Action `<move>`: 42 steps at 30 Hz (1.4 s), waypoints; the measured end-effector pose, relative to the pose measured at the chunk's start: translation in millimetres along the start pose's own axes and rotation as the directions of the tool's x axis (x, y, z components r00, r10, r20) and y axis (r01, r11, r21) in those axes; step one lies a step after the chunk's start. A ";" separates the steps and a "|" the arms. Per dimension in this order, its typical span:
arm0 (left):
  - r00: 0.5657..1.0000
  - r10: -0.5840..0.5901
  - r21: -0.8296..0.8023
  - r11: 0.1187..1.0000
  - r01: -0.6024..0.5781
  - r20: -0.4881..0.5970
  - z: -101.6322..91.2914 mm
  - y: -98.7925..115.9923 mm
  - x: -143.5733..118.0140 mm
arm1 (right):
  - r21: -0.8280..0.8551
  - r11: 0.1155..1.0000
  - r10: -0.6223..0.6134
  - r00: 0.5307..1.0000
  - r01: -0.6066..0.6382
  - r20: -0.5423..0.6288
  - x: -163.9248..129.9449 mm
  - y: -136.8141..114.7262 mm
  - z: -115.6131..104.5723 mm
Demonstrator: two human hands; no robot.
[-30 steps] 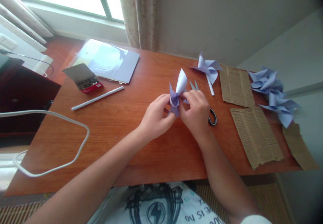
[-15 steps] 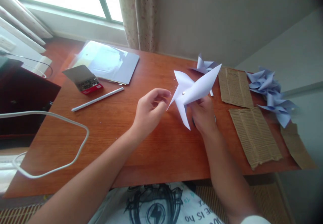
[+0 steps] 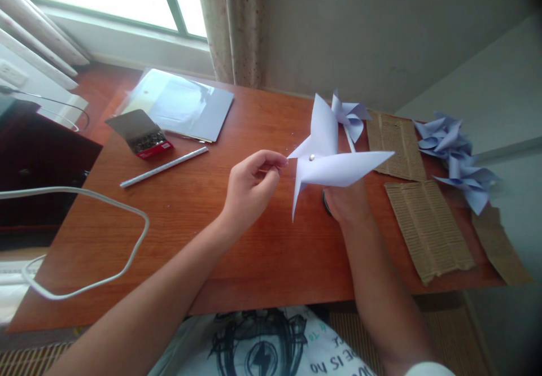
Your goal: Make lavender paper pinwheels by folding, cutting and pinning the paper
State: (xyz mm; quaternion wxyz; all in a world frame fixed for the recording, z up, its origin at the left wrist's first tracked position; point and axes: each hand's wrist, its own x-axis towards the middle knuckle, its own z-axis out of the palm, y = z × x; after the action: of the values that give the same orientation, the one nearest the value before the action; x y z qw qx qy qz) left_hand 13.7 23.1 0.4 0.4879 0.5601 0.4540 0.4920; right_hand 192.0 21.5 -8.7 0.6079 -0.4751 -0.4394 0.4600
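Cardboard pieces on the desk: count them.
3. One cardboard piece lies at the back, another nearer, and a smoother strip at the right edge. The pinwheels may hide more.

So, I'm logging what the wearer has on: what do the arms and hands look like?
Both forearms are bare, with no gloves, rings, watch or bracelets visible on the left hand or right hand. A bit of white sleeve shows at the right upper arm, at the picture's lower edge.

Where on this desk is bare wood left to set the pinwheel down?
Bare wood runs between the white cable, the paper stick and the left hand. The right side is crowded: corrugated cardboard, finished pinwheels.
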 end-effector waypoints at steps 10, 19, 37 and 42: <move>1.000 0.000 -0.020 1.000 0.000 0.019 0.9 1.9 -1.7 | -0.114 0.993 -0.010 0.999 0.015 0.040 -3.4 -6.4 1.8; 0.989 0.006 -0.079 0.997 0.005 0.146 0.5 4.5 -3.5 | -0.433 0.878 -0.189 0.979 0.204 0.077 -5.4 -5.4 1.7; 0.853 -0.196 -0.395 0.821 0.413 0.484 -0.3 5.4 0.7 | -0.740 0.369 -0.492 0.794 0.562 0.358 -5.6 -9.2 5.4; 0.891 -0.153 -0.243 0.930 0.277 0.428 1.9 -0.1 1.2 | -0.770 0.310 -0.424 0.806 0.559 0.414 -6.6 -9.0 5.8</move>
State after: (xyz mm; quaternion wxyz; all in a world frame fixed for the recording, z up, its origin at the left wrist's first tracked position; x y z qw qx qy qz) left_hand 15.7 24.1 0.4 0.7011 0.5149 0.3247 0.3714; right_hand 186.3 15.0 0.4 0.3621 -0.5240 -0.7709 -0.0031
